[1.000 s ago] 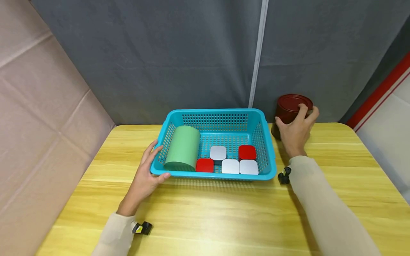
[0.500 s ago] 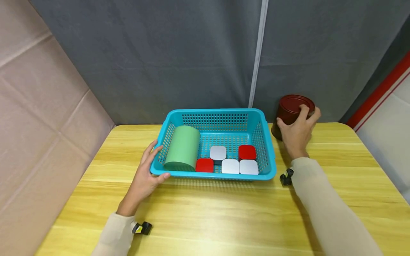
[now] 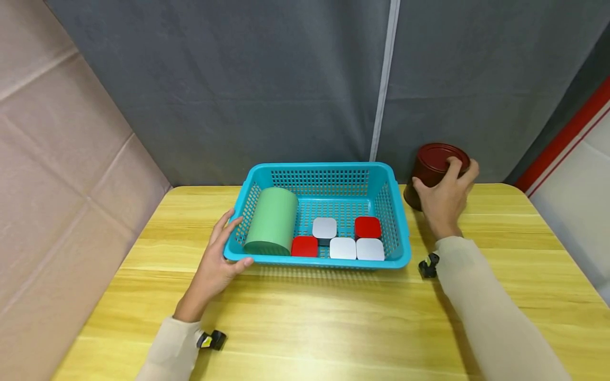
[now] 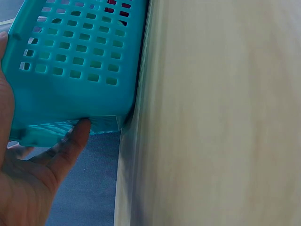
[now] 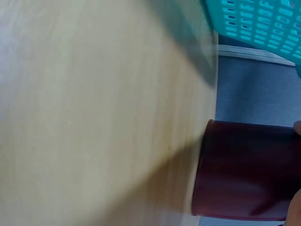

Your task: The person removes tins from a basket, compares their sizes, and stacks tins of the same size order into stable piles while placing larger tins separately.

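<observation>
In the head view, my right hand (image 3: pixel 445 203) grips a dark red lidded can (image 3: pixel 424 177) near its top, with fingers over the lid and the thumb on its near left side. The can stands upright at the table's back edge; the right wrist view shows its smooth dark side (image 5: pixel 244 169). My left hand (image 3: pixel 214 267) holds the front left corner of a turquoise plastic basket (image 3: pixel 314 260), fingers on the end wall and thumb at the front. A green cylinder (image 3: pixel 272 217) lies inside it, beside red blocks (image 3: pixel 367 227) and white blocks (image 3: pixel 324 227) with rounded corners.
The wooden table (image 3: pixel 314 317) reaches back to a grey curtain (image 3: pixel 238 95). A pale pink panel (image 3: pixel 71 185) rises at the left. On the right hangs a white sheet with a red band (image 3: pixel 567 137). Each wrist carries a small black camera (image 3: pixel 429 266).
The can has shifted slightly to the right together with my right hand. My left hand and the basket stay where they were.
</observation>
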Demonstrator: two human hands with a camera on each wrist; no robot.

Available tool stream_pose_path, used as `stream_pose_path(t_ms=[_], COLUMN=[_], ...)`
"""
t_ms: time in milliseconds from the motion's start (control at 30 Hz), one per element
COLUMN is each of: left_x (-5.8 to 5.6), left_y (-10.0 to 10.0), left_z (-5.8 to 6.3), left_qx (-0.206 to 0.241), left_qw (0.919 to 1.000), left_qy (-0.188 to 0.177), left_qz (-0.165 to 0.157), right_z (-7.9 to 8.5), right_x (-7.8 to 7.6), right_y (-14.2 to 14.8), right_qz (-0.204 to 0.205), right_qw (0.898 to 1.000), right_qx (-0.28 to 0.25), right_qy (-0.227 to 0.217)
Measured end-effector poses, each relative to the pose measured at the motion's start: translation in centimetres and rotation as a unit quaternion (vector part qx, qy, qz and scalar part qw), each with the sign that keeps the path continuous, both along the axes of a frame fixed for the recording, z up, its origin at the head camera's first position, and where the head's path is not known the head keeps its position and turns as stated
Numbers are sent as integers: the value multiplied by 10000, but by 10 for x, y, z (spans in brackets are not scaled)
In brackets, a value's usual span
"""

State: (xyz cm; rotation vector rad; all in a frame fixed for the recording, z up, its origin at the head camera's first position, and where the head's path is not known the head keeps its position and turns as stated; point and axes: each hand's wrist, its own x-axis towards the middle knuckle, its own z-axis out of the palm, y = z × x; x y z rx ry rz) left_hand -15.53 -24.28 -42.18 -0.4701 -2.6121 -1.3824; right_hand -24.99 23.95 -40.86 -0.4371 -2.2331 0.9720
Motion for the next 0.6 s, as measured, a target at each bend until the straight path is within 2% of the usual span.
stream_pose_path(t_ms=[267,600], left_x=[-1,0], left_y=[0,1], left_z=[-1,0], left_qx=[52,148], left_qw=[10000,9999], left_qy=[46,50], left_qz=[-18,-54], right_z=[18,51], right_x=[3,20], right_y=[0,-18], right_qz=[89,813], right_qw=[9984,9919], right_qx=[466,904], right_qy=[304,360])
